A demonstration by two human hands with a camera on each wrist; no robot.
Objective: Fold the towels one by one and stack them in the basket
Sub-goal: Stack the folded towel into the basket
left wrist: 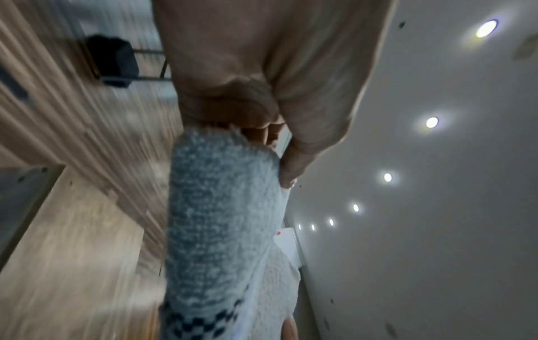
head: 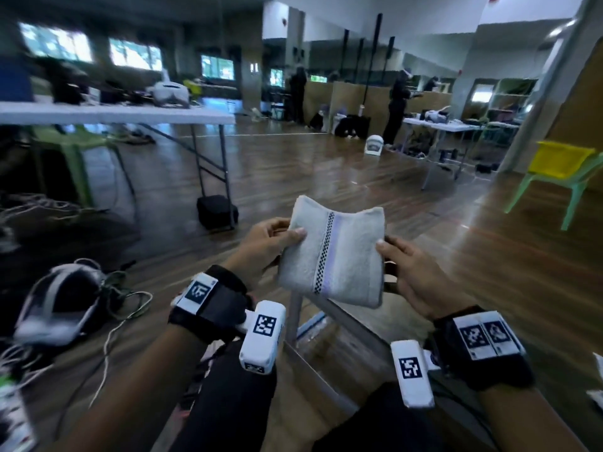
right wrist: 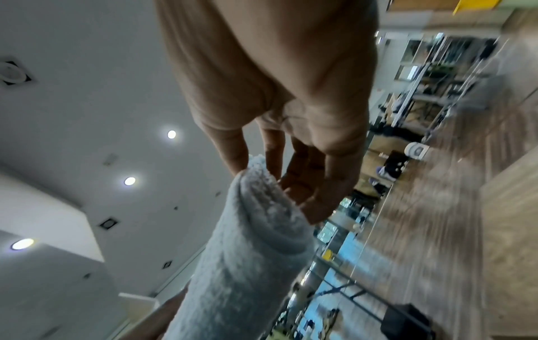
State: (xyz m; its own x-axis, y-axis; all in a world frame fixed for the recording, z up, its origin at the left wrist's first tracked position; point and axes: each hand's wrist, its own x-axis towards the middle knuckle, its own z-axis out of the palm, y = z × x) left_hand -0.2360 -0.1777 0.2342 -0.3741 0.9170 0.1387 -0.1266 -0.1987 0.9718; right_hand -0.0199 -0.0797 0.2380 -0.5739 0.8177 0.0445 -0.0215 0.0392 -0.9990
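Head view: the folded towel (head: pixel 331 256) is up in the air over the wood floor (head: pixel 424 223).
Left hand (head: pixel 266 246): pinches the towel's left edge.
Right hand (head: pixel 412 275): grips its right edge.
Around: white table (head: pixel 130 114), black bag (head: pixel 215 212), yellow chair (head: pixel 561 164), headset (head: pixel 58 305) with cables.
Hard to see: far people are blurry; no basket in sight.
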